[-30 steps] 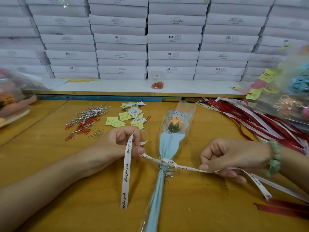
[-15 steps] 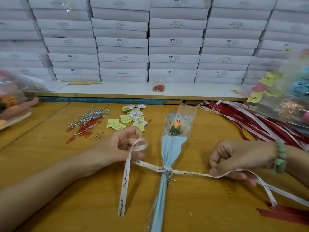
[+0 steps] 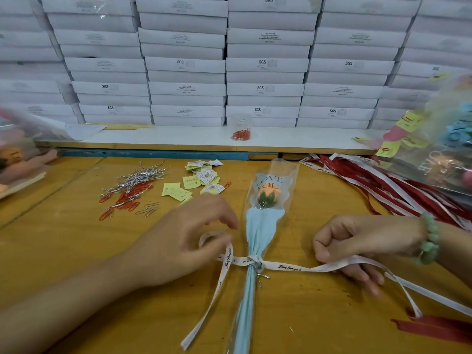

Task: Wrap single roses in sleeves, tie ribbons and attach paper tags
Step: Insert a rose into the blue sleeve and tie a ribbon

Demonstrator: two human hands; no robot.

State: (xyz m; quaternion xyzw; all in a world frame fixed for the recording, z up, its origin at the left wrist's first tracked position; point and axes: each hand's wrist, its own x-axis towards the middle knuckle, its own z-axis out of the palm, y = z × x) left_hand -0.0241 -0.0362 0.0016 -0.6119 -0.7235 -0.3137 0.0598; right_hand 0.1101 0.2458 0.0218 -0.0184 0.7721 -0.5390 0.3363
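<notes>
**Where is the rose?**

The rose [image 3: 268, 194] lies in its sleeve [image 3: 261, 233] on the bench [image 3: 76, 251], between my hands, with the bud pointing away from me. The sleeve's lower end is cut off by the bottom edge.

**And the ribbon?**

The ribbon [image 3: 288, 266] is knotted round the sleeve's narrow neck, just above a twist tie [image 3: 261, 277]. One tail drops toward me on the left. The other runs right and passes under my right hand [image 3: 357, 238], where my fingers are curled tight and pinch it. The fist hides the exact spot.

**Your left hand?**

My left hand [image 3: 184, 233] is blurred. A small loop of ribbon sits at my thumb, but I cannot tell whether my fingers grip it or only touch it.

**What lies beyond?**

The tags [image 3: 201, 177] and clips [image 3: 127, 198] lie behind my left hand, and the print on the tags is too small to read. The spare ribbons [image 3: 383, 185] lie far right, partly under a blurred bag [image 3: 444, 149] that the edge cuts off.
</notes>
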